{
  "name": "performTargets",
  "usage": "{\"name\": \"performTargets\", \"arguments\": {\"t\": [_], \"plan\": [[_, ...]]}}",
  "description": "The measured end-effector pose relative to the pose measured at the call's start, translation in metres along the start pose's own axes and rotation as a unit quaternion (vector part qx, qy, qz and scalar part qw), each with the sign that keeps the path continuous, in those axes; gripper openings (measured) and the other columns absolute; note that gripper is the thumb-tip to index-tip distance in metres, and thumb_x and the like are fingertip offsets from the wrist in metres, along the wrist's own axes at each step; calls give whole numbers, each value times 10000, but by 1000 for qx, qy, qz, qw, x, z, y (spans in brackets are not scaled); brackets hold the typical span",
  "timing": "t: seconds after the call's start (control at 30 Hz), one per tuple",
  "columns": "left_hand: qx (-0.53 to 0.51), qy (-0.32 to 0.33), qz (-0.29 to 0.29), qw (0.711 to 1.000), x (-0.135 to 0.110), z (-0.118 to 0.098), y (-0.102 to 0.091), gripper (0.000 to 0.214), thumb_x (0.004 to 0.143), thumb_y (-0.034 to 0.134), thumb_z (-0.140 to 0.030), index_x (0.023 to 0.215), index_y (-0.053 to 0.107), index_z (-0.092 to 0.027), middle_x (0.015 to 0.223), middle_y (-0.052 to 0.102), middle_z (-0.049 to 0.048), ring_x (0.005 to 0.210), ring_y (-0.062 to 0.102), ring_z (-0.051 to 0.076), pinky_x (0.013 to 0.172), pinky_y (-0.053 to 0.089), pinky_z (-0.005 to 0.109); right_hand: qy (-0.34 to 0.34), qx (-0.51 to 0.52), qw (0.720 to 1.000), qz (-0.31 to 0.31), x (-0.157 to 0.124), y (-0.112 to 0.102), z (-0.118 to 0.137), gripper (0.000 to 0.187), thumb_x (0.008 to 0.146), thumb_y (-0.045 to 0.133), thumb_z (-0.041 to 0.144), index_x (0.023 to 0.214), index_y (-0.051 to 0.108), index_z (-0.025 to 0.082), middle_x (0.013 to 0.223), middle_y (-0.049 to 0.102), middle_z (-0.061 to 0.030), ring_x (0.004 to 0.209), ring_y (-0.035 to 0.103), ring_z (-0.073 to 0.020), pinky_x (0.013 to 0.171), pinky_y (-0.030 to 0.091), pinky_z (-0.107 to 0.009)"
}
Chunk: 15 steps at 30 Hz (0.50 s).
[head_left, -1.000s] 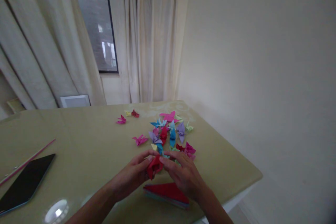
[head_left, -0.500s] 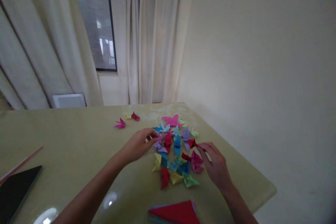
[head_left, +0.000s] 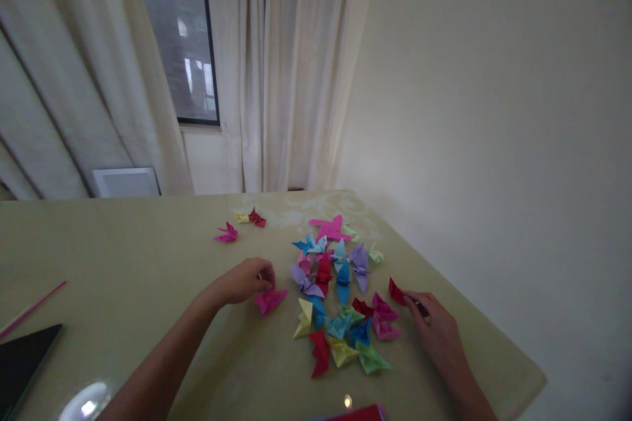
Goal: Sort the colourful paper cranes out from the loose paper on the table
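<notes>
My left hand is closed on a magenta origami crane, just left of a cluster of folded paper cranes. At the cluster's right side, my right hand pinches a small dark-red origami crane between thumb and fingers. Between the hands lie several cranes, among them a red crane, a blue crane, a lilac crane and a magenta crane. Nearer to me are a yellow crane, a green crane and another red crane.
A separate pink crane lies at the back left, beside a yellow and a red one. Red folded paper shows at the bottom edge. A dark flat object and a pink stick lie far left. A wall borders the table's right side.
My left hand has moved left and down from the cluster and now has a magenta crane in it. My right hand has moved right and down, still pinching the dark-red crane. The view has shifted slightly.
</notes>
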State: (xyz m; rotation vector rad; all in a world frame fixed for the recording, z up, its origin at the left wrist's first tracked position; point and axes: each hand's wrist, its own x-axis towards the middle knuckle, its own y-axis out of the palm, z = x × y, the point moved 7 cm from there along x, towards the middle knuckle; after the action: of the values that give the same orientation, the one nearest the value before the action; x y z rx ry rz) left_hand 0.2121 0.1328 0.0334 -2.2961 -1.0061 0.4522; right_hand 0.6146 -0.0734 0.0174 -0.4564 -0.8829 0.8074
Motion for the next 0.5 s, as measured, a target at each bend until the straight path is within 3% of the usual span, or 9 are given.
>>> {"name": "performTargets", "arguments": {"t": [0.13, 0.27, 0.33, 0.4, 0.5], "plan": [[-33, 28, 10, 999, -14, -20, -20, 143, 794, 686, -347, 802, 736, -213, 791, 747, 30, 751, 674, 218, 691, 490, 293, 12, -7, 1000, 4, -2, 0, -7, 470, 956, 542, 592, 1002, 808, 208, 1013, 795, -137, 822, 757, -278, 761, 634, -410], [-76, 99, -74, 989, -18, -51, -37, 216, 896, 669, -413, 878, 725, -205, 863, 742, 43, 818, 680, 205, 734, 525, 295, 15, -5, 1000, -2, -3, -1, -2, 455, 959, 535, 579, 993, 800, 210, 1006, 774, -126, 803, 744, -257, 744, 626, -385], [-120, 119, -89, 982, -10, -56, -38, 234, 900, 677, -413, 983, 730, -201, 936, 762, 65, 880, 716, 221, 800, 566, 329, 12, 0, 1000, -11, -3, -2, 1, 459, 956, 539, 588, 976, 798, 210, 987, 759, -121, 749, 728, -239, 708, 621, -370], [-126, 115, -120, 978, 3, -47, -46, 289, 877, 684, -397, 1083, 721, -197, 1031, 777, 91, 934, 739, 245, 858, 592, 376, 9, 2, 1000, -21, -3, -3, 4, 459, 955, 549, 599, 956, 796, 213, 976, 744, -116, 720, 711, -230, 676, 615, -359], [-9, 41, -289, 957, 14, -8, -81, 339, 856, 624, -346, 1136, 709, -174, 1195, 752, 152, 1091, 714, 308, 964, 575, 457, 5, 2, 999, -39, -4, -6, 7, 456, 969, 543, 602, 939, 789, 218, 968, 728, -112, 716, 692, -226, 662, 607, -353]]}}
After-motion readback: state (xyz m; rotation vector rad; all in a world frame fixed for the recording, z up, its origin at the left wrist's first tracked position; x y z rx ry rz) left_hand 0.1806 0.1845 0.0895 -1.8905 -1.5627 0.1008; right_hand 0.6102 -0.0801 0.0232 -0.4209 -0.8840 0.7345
